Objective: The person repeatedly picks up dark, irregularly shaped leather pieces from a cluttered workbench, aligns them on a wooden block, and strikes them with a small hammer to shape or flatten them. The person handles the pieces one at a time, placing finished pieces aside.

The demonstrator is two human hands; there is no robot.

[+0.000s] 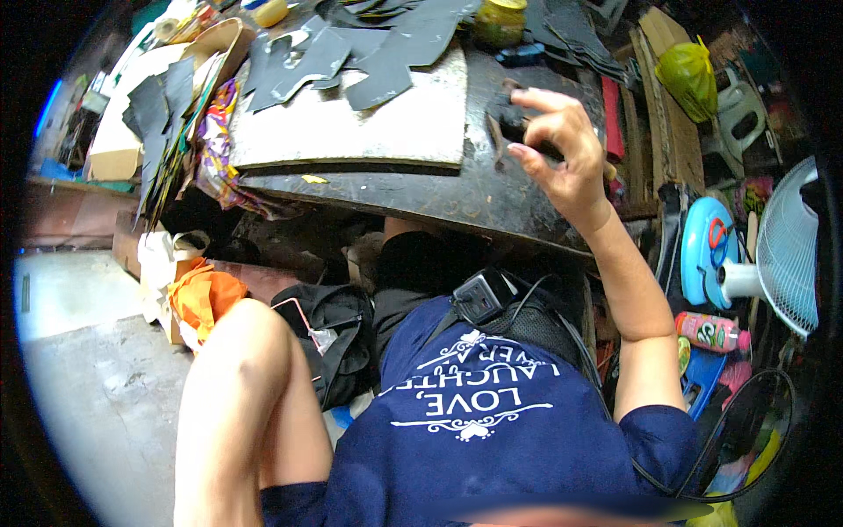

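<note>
My right hand (562, 149) reaches up onto the dark, worn worktable (439, 198). Its fingers are apart and curled just beside a small black lump (504, 112) on the tabletop; I cannot tell whether they touch it. My left arm (237, 395) bends at the lower left, and its hand is hidden. Several black cut sheet pieces (386, 53) lie on a pale board (351, 132) to the left of the hand. A yellow jar (500, 19) stands at the table's far edge.
A white fan (790, 246), a blue plastic item (707, 246) and a pink bottle (711, 332) crowd the right side. A black bag (329, 342) and orange cloth (202, 294) lie under the table. A cardboard box with black scraps (149, 114) sits far left, above the grey floor (97, 386).
</note>
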